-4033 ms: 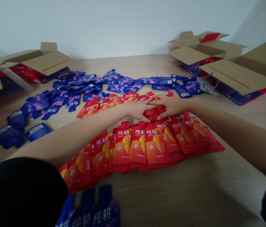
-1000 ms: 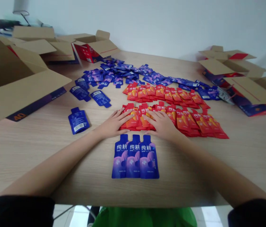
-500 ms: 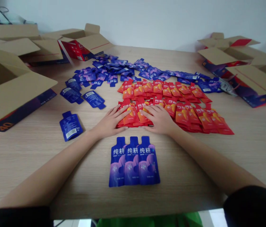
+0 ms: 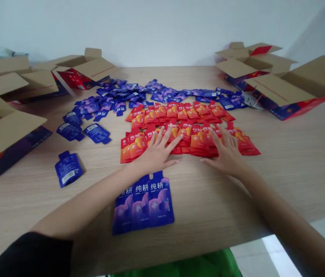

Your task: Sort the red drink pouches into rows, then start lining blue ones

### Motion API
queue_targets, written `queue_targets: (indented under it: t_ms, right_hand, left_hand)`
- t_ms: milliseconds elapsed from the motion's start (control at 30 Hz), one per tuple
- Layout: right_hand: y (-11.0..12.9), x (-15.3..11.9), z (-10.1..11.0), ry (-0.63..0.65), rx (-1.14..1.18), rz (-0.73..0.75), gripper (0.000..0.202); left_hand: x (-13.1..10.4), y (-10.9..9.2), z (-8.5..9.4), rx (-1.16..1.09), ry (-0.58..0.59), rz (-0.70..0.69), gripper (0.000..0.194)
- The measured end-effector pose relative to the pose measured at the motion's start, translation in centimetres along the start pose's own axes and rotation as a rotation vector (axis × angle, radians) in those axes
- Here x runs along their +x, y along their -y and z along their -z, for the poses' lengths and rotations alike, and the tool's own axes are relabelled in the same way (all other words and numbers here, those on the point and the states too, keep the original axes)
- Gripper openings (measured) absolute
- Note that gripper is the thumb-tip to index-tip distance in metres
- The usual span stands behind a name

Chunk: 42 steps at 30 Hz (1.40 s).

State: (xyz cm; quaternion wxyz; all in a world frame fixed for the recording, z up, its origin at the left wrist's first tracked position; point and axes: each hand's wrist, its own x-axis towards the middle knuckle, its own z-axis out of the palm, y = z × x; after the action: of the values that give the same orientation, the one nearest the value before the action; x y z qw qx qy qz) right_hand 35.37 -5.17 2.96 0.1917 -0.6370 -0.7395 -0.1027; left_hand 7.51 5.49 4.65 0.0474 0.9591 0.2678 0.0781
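Note:
Two rows of overlapping red pouches (image 4: pixel 198 139) lie across the middle of the table. My left hand (image 4: pixel 159 151) is spread over the near edge of the front row, left of its centre. Toward that row's right end, my right hand (image 4: pixel 226 152) also has its fingers apart on or just above the pouches. Neither hand grips anything. Nearer to me, three blue pouches (image 4: pixel 159 204) lie overlapping side by side, their upper left part hidden by my left forearm.
A heap of blue pouches (image 4: pixel 133 94) stretches behind the red rows. One blue pouch (image 4: pixel 68 168) lies alone at the left. Open cardboard boxes stand on the left (image 4: pixel 9 127) and right (image 4: pixel 283 88) of the wooden table (image 4: pixel 208 215).
Both hands have moved right along the front red row, with wider gaps between the fingers. The view has turned toward the right.

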Motion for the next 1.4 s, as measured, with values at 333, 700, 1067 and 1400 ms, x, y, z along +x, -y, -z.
queue_targets:
  t_ms: [333,700,1067,1400]
  right_hand:
    - [-1.6,0.9,-3.1,0.114,0.016,0.111,0.087]
    - [-3.0,2.9,-3.7,0.135,0.053,0.113,0.086]
    - [-4.3,0.8,-0.8,0.079,0.06,0.077,0.094]
    - [-12.0,-5.9,-1.4,0.251,-0.106,-0.373,0.084]
  left_hand:
    - [5.5,-0.7,-2.6,0.222,-0.009,-0.11,0.08]
    - [6.6,-0.3,-3.1,0.218,-0.039,-0.049,0.079]
    - [6.9,-0.2,-2.9,0.246,-0.028,-0.033,0.079]
    - [7.1,0.0,-3.4,0.245,-0.076,-0.049,0.077]
